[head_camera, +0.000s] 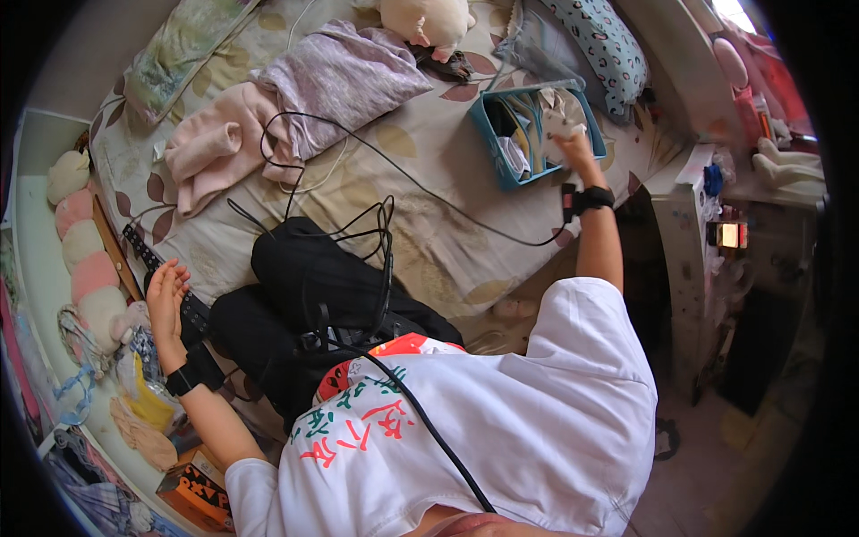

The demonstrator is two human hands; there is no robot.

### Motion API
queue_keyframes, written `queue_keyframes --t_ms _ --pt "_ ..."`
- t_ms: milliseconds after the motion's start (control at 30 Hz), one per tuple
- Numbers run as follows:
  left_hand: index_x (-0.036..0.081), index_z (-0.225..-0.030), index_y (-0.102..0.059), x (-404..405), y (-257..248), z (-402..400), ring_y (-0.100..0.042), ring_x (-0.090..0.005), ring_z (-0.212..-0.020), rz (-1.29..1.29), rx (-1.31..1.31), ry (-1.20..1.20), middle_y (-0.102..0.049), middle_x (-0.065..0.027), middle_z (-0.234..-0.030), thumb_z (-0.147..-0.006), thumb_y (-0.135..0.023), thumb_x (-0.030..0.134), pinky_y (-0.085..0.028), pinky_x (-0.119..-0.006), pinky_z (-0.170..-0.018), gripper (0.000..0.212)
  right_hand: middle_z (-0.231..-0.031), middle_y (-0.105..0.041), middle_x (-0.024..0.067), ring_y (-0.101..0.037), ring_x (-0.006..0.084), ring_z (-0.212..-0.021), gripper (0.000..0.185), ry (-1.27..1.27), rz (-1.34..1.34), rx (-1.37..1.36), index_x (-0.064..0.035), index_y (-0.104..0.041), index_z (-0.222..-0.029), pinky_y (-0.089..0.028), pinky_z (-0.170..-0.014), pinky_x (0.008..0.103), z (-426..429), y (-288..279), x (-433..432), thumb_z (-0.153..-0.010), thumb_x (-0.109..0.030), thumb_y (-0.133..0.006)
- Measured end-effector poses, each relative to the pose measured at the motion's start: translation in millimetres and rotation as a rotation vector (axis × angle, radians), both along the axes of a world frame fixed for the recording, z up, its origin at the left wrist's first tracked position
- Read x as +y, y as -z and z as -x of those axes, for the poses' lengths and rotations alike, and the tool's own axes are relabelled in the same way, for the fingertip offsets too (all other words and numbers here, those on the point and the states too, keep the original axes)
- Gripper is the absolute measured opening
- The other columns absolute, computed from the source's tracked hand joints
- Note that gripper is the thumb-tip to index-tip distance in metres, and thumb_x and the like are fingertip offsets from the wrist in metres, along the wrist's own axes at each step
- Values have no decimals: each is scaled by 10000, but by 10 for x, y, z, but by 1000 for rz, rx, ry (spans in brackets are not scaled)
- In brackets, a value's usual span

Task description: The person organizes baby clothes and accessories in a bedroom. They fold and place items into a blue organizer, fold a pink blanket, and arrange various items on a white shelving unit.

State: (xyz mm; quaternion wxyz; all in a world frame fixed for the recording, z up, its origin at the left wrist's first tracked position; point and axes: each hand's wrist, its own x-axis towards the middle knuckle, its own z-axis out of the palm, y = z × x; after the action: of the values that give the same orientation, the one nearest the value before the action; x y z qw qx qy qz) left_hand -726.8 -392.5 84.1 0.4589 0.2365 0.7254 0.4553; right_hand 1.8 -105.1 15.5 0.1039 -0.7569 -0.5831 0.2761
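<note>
My right hand (574,146) reaches into the right side of a blue fabric storage box (484,131) on the bed. Its fingers are blurred against a pale spotted cloth (561,115), and I cannot tell whether they grip it. Folded cloth items (515,156) stand in the box's compartments. My left hand (166,295) is at the left, beside my knee, palm turned up and fingers loosely curled with nothing in them. Next to it lies a black belt with metal eyelets (142,248). Each wrist wears a black strap.
A black cable (429,190) runs across the bed from my lap to my right wrist strap. A pink fleece cloth (218,137), a lilac pillow (342,74) and a plush toy (429,20) lie beyond. A white desk (681,201) stands right; a shelf with a long plush (94,275) lines the left.
</note>
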Motion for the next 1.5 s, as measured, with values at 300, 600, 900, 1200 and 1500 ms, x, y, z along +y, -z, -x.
queue_keyframes --t_ms 300,600,900,1200,1500 --pt "14 -1142 -511 -307 34 82 -569 -117 -841 82 11 -50 -590 -60 -954 -929 -492 197 -450 -223 -713 282 -846 -628 217 -594 407 -812 183 249 -477 -372 -51 -577 -947 -468 -713 488 195 743 -142 -812 -172 -548" --pt "14 -1138 -514 -72 92 -203 -574 -118 -846 104 -38 44 -590 -57 -938 -921 -511 212 -444 -213 -710 294 -938 -586 317 -563 457 -914 334 194 -123 -297 24 -369 -1072 -449 -801 488 369 1074 -151 -826 -149 -516" --pt "22 -1041 -576 58 179 -233 -598 -121 -780 50 75 93 -629 -69 -885 -904 -509 205 -470 -234 -666 238 -1264 -469 189 -578 381 -937 583 -195 -89 -692 -31 -476 -1256 -455 -822 448 -86 1524 -484 -858 -457 -495" --pt "10 -1065 -563 -227 346 -269 -588 -117 -800 118 80 74 -617 -64 -911 -906 -490 186 -475 -238 -682 249 -1020 -545 239 -532 406 -946 506 -522 -330 -552 28 -484 -1067 -445 -799 466 1074 1021 -519 -765 -354 -625" --pt "6 -1050 -563 -556 534 -165 -595 -119 -782 159 -16 -2 -617 -62 -898 -906 -477 171 -477 -226 -663 235 -913 -606 234 -574 402 -843 300 -687 -248 -108 20 -549 -1007 -453 -742 454 1835 893 60 -800 -196 -532"
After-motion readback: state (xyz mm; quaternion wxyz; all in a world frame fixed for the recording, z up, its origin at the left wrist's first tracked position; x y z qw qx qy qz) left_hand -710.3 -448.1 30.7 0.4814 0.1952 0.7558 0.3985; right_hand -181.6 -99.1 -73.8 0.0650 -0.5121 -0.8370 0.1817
